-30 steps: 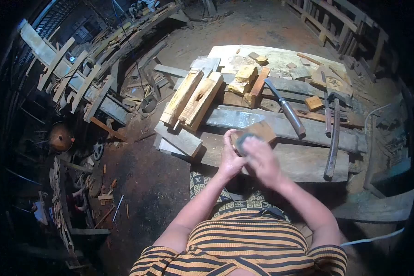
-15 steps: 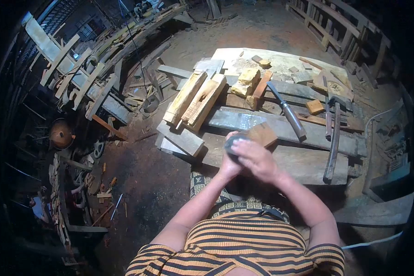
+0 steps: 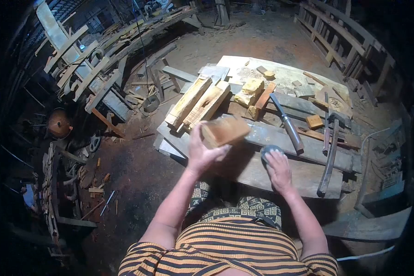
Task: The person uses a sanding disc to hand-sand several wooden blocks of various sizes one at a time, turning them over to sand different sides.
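My left hand (image 3: 201,154) is wrapped round a brown wooden block (image 3: 229,130), held tilted above the near edge of the bench of planks (image 3: 257,168). Over the same planks, my right hand (image 3: 279,171) grips a dark, round, puck-like object (image 3: 268,152), whose exact kind I cannot make out. It is apart from the block, low over or on the plank. Just to the right of it lies a wooden-handled tool with a dark narrow blade (image 3: 287,124). Farther right rests a hammer-like tool (image 3: 330,156) with a long curved handle.
Two rough timber pieces (image 3: 207,105) lie at the bench's left. Behind are yellowish chunks (image 3: 250,91), a small orange-brown block (image 3: 314,121) and a broad pale board (image 3: 280,73) with scraps. A wooden rack (image 3: 80,76) stands left; more lumber leans (image 3: 336,34) far right.
My hands have come apart. The left has carried the block left and up, while the right has moved right with the dark round object. The whole view has shifted slightly.
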Demonstrator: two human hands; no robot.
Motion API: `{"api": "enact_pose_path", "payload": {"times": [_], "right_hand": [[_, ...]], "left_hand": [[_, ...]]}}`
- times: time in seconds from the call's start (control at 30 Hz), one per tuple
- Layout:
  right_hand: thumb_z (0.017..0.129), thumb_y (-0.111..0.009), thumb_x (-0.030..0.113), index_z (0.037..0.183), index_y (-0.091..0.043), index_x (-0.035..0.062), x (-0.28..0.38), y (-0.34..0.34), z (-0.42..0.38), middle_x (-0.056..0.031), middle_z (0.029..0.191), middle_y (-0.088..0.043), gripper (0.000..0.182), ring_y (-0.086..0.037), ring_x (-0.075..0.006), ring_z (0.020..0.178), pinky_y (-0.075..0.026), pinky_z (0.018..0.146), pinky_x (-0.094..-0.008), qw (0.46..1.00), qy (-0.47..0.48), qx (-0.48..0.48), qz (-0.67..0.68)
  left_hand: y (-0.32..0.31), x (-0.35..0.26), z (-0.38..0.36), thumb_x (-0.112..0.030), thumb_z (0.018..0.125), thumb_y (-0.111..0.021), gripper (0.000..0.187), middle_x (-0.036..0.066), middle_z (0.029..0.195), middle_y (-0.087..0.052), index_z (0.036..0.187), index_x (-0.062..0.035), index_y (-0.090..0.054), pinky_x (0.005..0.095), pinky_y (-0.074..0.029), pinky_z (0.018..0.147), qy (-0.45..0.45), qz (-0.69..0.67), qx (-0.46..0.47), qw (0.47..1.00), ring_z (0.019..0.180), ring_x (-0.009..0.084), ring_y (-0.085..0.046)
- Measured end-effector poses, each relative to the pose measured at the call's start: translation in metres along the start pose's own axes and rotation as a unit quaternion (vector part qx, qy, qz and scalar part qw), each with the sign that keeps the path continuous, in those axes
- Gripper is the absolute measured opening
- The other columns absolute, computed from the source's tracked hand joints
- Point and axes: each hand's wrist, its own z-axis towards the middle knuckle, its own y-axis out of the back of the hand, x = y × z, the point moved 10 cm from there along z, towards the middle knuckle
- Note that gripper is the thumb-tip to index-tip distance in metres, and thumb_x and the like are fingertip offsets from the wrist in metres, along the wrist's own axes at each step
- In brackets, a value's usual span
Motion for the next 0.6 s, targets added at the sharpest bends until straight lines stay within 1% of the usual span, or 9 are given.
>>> {"api": "enact_pose_path", "payload": {"times": [0.2, 0.3, 0.37, 0.4, 0.43, 0.47, 0.5, 0.53, 0.6], "right_hand": [[0.083, -0.06, 0.015, 0.122, -0.057, 0.0118, 0.007, -0.006, 0.001, -0.0139, 0.13, -0.05, 0.04, -0.042, -0.0309, 0.126, -0.026, 0.109, -0.0454, 0.999, -0.002, 0.043, -0.011], [0.086, -0.058, 0.016, 0.118, -0.061, 0.0105, -0.001, -0.002, 0.011, -0.0141, 0.125, -0.056, 0.033, -0.047, -0.0297, 0.122, -0.031, 0.106, -0.0431, 0.998, -0.026, 0.04, 0.036], [0.091, -0.053, 0.019, 0.11, -0.064, 0.003, -0.011, 0.043, 0.041, -0.0155, 0.114, -0.063, 0.027, -0.057, -0.0282, 0.111, -0.043, 0.097, -0.0373, 0.937, -0.113, -0.044, 0.327], [0.094, -0.049, 0.021, 0.103, -0.064, 0.0006, -0.052, 0.063, 0.04, -0.0136, 0.107, -0.064, 0.027, -0.058, -0.0245, 0.104, -0.044, 0.092, -0.0379, 0.996, -0.004, -0.056, 0.065], [0.097, -0.046, 0.024, 0.096, -0.063, -0.0018, -0.092, 0.082, 0.033, -0.0117, 0.101, -0.065, 0.03, -0.058, -0.0207, 0.097, -0.044, 0.087, -0.0386, 0.966, 0.082, -0.124, -0.209], [0.095, -0.047, 0.017, 0.101, -0.062, -0.0018, -0.065, 0.173, 0.052, -0.0095, 0.097, -0.063, 0.025, -0.056, -0.0178, 0.091, -0.044, 0.083, -0.0343, 0.958, -0.082, -0.275, -0.002], [0.093, -0.048, 0.01, 0.105, -0.062, -0.0017, -0.032, 0.252, 0.051, -0.0072, 0.093, -0.061, 0.022, -0.054, -0.0148, 0.084, -0.044, 0.079, -0.0299, 0.834, -0.154, -0.473, 0.241], [0.092, -0.048, 0.01, 0.106, -0.062, -0.0013, -0.019, 0.303, 0.039, -0.0075, 0.094, -0.061, 0.022, -0.055, -0.0152, 0.084, -0.044, 0.078, -0.03, 0.777, -0.104, -0.564, 0.259], [0.089, -0.049, 0.008, 0.108, -0.062, -0.0005, 0.003, 0.347, 0.015, -0.0081, 0.095, -0.062, 0.024, -0.056, -0.0161, 0.084, -0.045, 0.078, -0.03, 0.775, 0.001, -0.589, 0.231]], "left_hand": [[0.056, 0.018, 0.038, -0.024, 0.059, -0.081, 0.077, 0.015, 0.114, -0.055, 0.122, -0.0005, -0.043, 0.0377, -0.042, 0.095, -0.022, 0.059, -0.104, 0.993, 0.109, 0.0241, -0.052], [0.069, 0.027, 0.049, -0.029, 0.06, -0.082, 0.08, 0.019, 0.118, -0.049, 0.123, -0.0009, -0.043, 0.0389, -0.046, 0.091, -0.006, 0.011, -0.13, 0.991, 0.11, 0.0277, -0.053], [0.072, 0.038, 0.053, -0.025, 0.062, -0.081, 0.076, 0.017, 0.117, -0.051, 0.123, -0.001, -0.043, 0.0356, -0.049, 0.087, 0.023, -0.055, -0.117, 0.991, 0.109, 0.024, -0.054], [0.073, 0.047, 0.054, -0.024, 0.063, -0.081, 0.074, 0.015, 0.112, -0.053, 0.123, -0.0019, -0.043, 0.0338, -0.05, 0.084, 0.075, -0.097, -0.107, 0.987, 0.103, 0.0223, -0.057], [0.076, 0.037, 0.053, -0.023, 0.066, -0.08, 0.07, 0.013, 0.109, -0.055, 0.121, -0.0009, -0.043, 0.0326, -0.049, 0.085, 0.068, -0.112, -0.107, 0.986, 0.097, 0.0206, -0.058], [0.081, 0.047, 0.056, -0.022, 0.068, -0.078, 0.065, 0.012, 0.107, -0.056, 0.119, -0.0003, -0.044, 0.0318, -0.048, 0.084, 0.039, -0.157, -0.129, 0.978, 0.093, 0.0196, -0.059], [0.088, 0.058, 0.058, -0.021, 0.07, -0.077, 0.061, 0.011, 0.105, -0.057, 0.117, 0.0004, -0.046, 0.031, -0.048, 0.084, 0.012, -0.202, -0.148, 0.968, 0.09, 0.0185, -0.059], [0.094, 0.061, 0.059, -0.025, 0.072, -0.074, 0.056, 0.01, 0.104, -0.057, 0.116, -0.0018, -0.048, 0.0321, -0.046, 0.084, 0.02, -0.189, -0.152, 0.97, 0.093, 0.0182, -0.057], [0.103, 0.068, 0.048, -0.031, 0.077, -0.067, 0.047, 0.007, 0.104, -0.059, 0.114, -0.0061, -0.053, 0.0323, -0.041, 0.084, 0.068, -0.197, -0.156, 0.966, 0.096, 0.0178, -0.056]]}}
